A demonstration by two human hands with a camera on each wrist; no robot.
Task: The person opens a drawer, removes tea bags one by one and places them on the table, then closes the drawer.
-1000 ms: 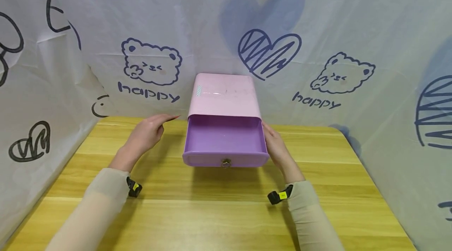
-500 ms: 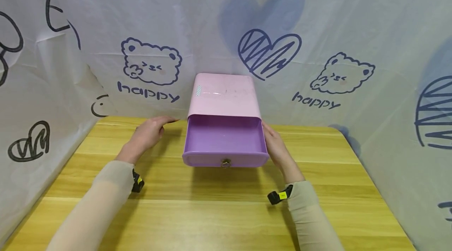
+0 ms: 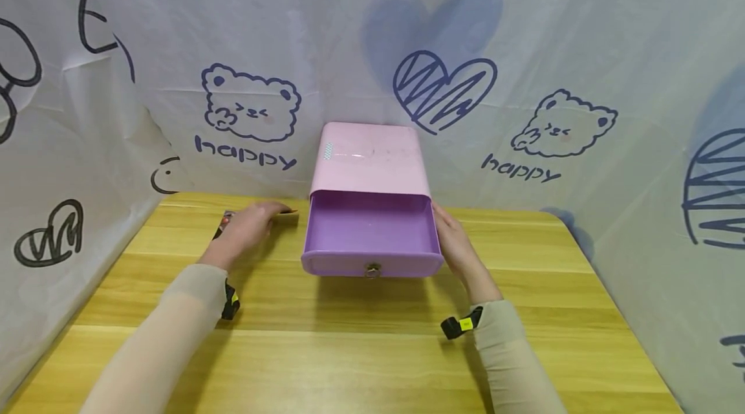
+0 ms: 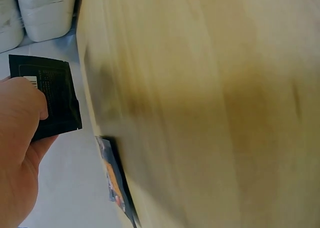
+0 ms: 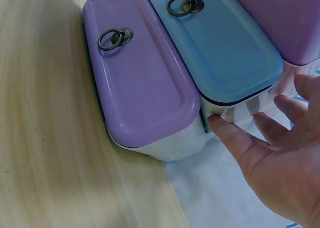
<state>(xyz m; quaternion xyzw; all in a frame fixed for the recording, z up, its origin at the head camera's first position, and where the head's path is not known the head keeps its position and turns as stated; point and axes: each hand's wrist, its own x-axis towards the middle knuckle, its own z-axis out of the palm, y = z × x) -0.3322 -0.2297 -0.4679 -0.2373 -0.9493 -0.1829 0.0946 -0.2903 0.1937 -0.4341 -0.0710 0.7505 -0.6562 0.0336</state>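
Near the table's [image 3: 361,369] far edge, left of the drawer unit [image 3: 372,158], the left hand [image 3: 247,228] pinches a black packet [image 4: 60,93]; it looks light, thin and bendy, perhaps slick, best held flat by its rim. The right hand [image 3: 458,247], fingers spread, touches the drawer unit's right side.

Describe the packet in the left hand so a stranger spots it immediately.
On the wooden table stands a pink-topped drawer unit; beside it is the person's left hand. It pinches a flat black packet. A barcode marks this one, while the packet lying on the table shows colourful print.
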